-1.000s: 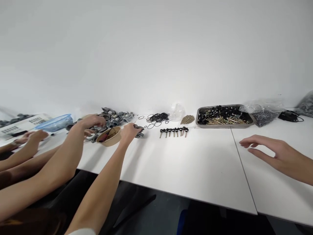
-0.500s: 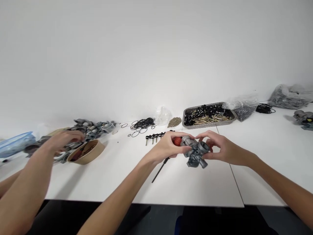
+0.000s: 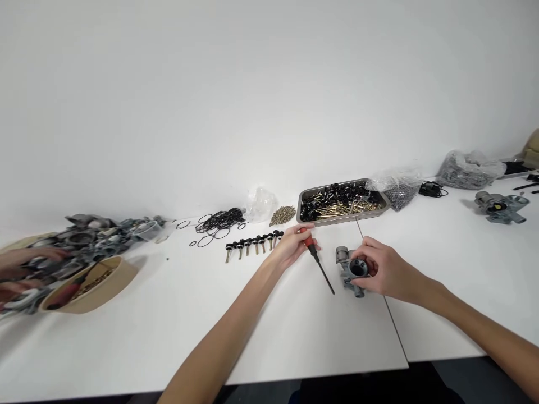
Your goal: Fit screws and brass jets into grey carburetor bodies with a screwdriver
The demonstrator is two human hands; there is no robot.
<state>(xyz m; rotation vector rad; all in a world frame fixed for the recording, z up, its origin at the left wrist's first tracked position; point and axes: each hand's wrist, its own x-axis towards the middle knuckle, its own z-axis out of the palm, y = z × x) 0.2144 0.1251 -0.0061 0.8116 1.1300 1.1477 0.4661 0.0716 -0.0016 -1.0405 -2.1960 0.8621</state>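
Note:
My left hand (image 3: 291, 247) is closed on the red handle of a screwdriver (image 3: 316, 257), whose dark shaft slants down to the right above the white table. My right hand (image 3: 376, 266) grips a grey metal carburetor (image 3: 347, 270) by its round black-lined mouth, with thumb and fingers on the right side of it. The screwdriver tip is a little left of the carburetor and apart from it. Just left of my left hand lies a row of small black-headed brass screws (image 3: 255, 243).
Behind my hands stands a metal tray (image 3: 343, 219) of black and brass parts. Beside it are a brass pile (image 3: 283, 215), black rubber rings (image 3: 221, 220) and bagged parts (image 3: 398, 193). Another carburetor (image 3: 499, 207) sits right. At left, a co-worker's hands (image 3: 31, 266) are near a wooden bowl (image 3: 99, 289).
My left hand has let go of the carburetor and turned the screwdriver tip to the right. My right hand alone keeps the carburetor. The view has swung right; the co-worker's hands moved left.

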